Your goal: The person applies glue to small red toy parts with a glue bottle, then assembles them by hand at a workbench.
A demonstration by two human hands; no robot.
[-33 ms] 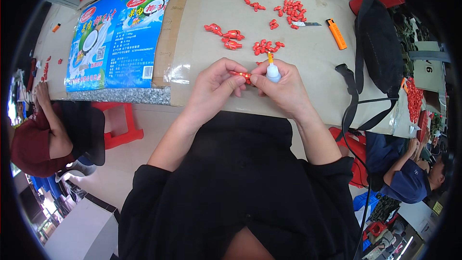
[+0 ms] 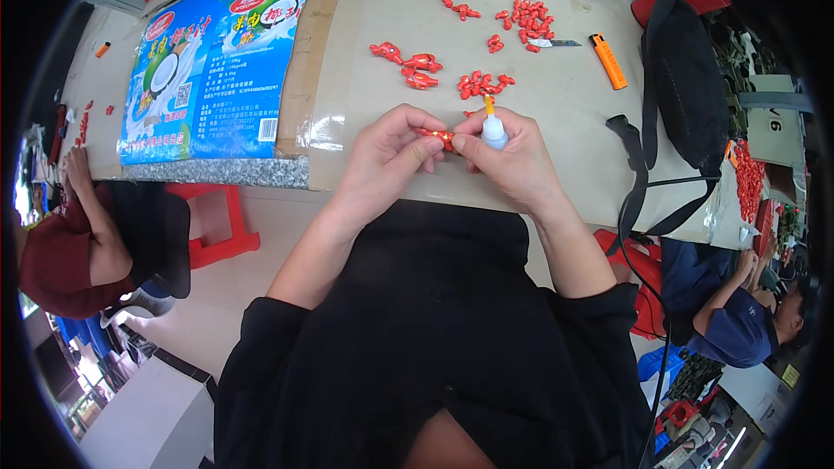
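Note:
Over the near edge of the table, my left hand (image 2: 393,156) pinches a small glossy red plastic piece (image 2: 441,136) with gold marks between thumb and fingers. My right hand (image 2: 519,152) touches the same piece from the other side with its thumb and fingertips. Tucked in that right hand is a small white squeeze bottle (image 2: 493,132), its yellow nozzle pointing away from me. Just beyond the hands lies a cluster of small red pieces (image 2: 478,84). Three larger assembled red figures (image 2: 420,62) rest to the left of it.
More red pieces (image 2: 526,17) are scattered farther back, by a knife blade (image 2: 556,42). An orange lighter (image 2: 607,61) and a black strapped bag (image 2: 686,78) lie at right. Blue printed cardboard (image 2: 217,61) covers the left. People sit at both sides, near red stools (image 2: 221,226).

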